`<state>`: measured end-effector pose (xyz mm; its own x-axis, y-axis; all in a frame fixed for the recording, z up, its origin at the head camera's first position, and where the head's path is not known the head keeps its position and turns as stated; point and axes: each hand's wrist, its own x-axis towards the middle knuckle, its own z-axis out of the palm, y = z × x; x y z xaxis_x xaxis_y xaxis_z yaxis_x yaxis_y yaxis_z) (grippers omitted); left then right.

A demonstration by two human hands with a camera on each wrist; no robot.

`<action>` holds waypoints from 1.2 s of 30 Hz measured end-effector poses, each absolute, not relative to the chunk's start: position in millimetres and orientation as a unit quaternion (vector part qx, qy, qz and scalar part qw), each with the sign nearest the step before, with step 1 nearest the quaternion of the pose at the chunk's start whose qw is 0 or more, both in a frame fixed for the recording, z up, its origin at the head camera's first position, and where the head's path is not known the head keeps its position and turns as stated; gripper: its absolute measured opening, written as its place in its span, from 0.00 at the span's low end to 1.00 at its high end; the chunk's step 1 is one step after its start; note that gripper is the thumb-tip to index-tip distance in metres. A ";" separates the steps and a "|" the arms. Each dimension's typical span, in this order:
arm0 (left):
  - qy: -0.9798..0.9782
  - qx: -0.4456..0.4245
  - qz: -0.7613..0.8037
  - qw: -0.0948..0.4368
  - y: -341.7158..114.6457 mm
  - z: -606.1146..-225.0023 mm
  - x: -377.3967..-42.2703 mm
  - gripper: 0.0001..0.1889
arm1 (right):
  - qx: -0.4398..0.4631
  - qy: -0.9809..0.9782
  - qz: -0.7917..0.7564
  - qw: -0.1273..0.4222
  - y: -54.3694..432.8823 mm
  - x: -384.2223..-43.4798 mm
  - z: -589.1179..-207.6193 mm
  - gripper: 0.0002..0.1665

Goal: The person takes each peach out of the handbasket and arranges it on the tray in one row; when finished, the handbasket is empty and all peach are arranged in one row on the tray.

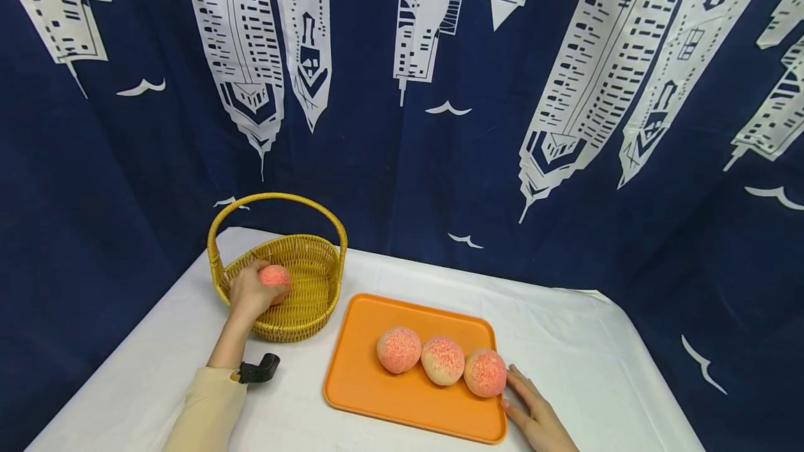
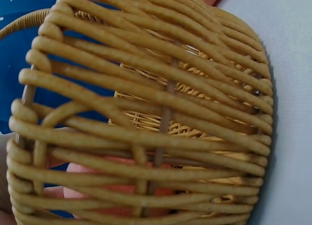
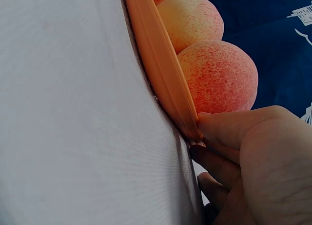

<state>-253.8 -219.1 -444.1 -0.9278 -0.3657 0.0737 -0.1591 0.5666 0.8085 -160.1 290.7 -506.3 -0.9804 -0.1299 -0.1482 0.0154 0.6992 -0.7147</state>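
My left hand [image 1: 248, 293] reaches over the near left rim of a woven wicker basket [image 1: 319, 284] and grips a pink peach [image 1: 275, 275] inside it. Through the basket's weave, the left wrist view shows part of that peach [image 2: 117, 188]; much of the hand is hidden. My right hand [image 1: 535, 411] is at the right edge of an orange tray [image 1: 370, 393], its fairly straight fingers and thumb touching the rim. Three peaches stand in a row on the tray: a left one [image 1: 398, 350], a middle one [image 1: 443, 360] and a right one [image 1: 485, 373] close to my right fingertips.
The basket's tall arched handle [image 1: 276, 195] rises over its opening. A white cloth [image 1: 584, 347] covers the table. Behind it hangs a dark blue curtain [image 1: 408, 180] with white buildings and birds. A black wrist strap [image 1: 259, 370] sits on my left wrist.
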 end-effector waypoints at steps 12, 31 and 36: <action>-0.827 0.138 -0.507 0.201 -207.2 -423.5 -248.2 0.34 | -0.033 0.917 -0.387 0.089 293.1 -160.1 -504.6 0.38; -0.843 -0.002 -0.513 0.162 -135.6 -390.0 -204.9 0.33 | -0.034 0.915 -0.393 0.087 291.4 -159.1 -507.5 0.37; -0.856 -0.017 -0.497 0.141 -119.4 -399.5 -202.2 0.33 | -0.031 0.918 -0.385 0.091 291.6 -160.6 -507.2 0.38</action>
<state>-202.2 -119.4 -399.5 -0.9595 -0.1117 0.2587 0.1692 0.5059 0.8458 -160.6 291.6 -507.2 -0.9814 -0.1265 -0.1441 0.0141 0.7020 -0.7120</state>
